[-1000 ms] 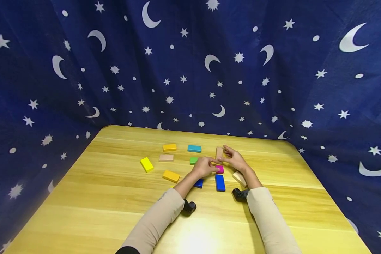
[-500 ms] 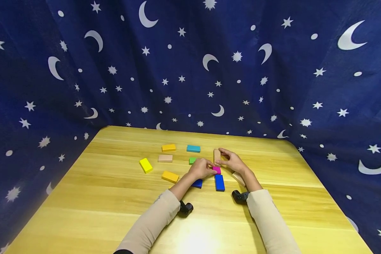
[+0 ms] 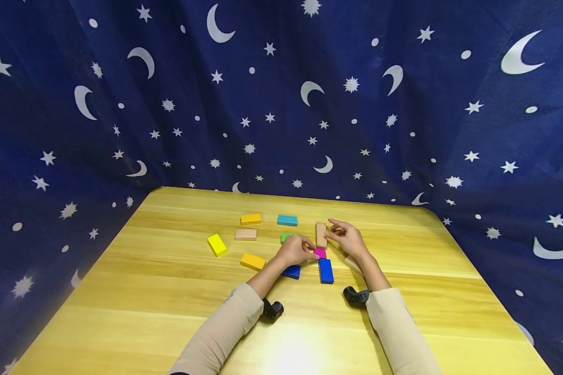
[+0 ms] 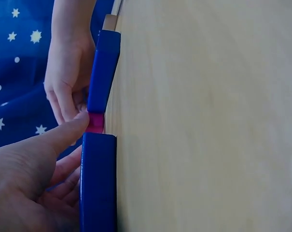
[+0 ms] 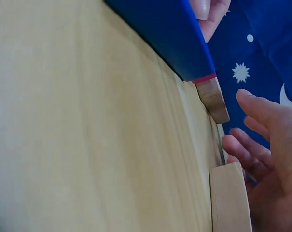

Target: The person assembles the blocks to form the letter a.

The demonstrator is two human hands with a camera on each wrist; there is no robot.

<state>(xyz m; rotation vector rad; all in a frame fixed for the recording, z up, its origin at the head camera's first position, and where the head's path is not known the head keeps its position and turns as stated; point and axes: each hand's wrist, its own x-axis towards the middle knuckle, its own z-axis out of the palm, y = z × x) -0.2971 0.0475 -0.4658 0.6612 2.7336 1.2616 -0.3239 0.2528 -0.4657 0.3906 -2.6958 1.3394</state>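
My left hand [image 3: 294,251] pinches a small pink block [image 3: 320,253] at its left side with thumb and index finger. In the left wrist view the thumb lies against the pink block [image 4: 94,123], between two blue blocks. One blue block [image 3: 326,271] stands lengthwise right in front of the pink one. Behind the pink block lies a long tan wooden block [image 3: 321,234], making a rough column of the three. My right hand [image 3: 349,240] hovers just right of the tan block, fingers spread and holding nothing, thumb close to its edge.
Left of the hands lie yellow [image 3: 217,245], orange [image 3: 253,261], pale pink [image 3: 246,234] and light blue [image 3: 288,220] blocks. A green block [image 3: 286,237] and a dark blue block [image 3: 292,272] are partly behind my left hand. A pale wooden block [image 3: 353,264] lies by my right forearm.
The pink block has shifted left under my left fingers, behind the blue block. The tan block has moved slightly left and nearer, and my right fingers have come off it.
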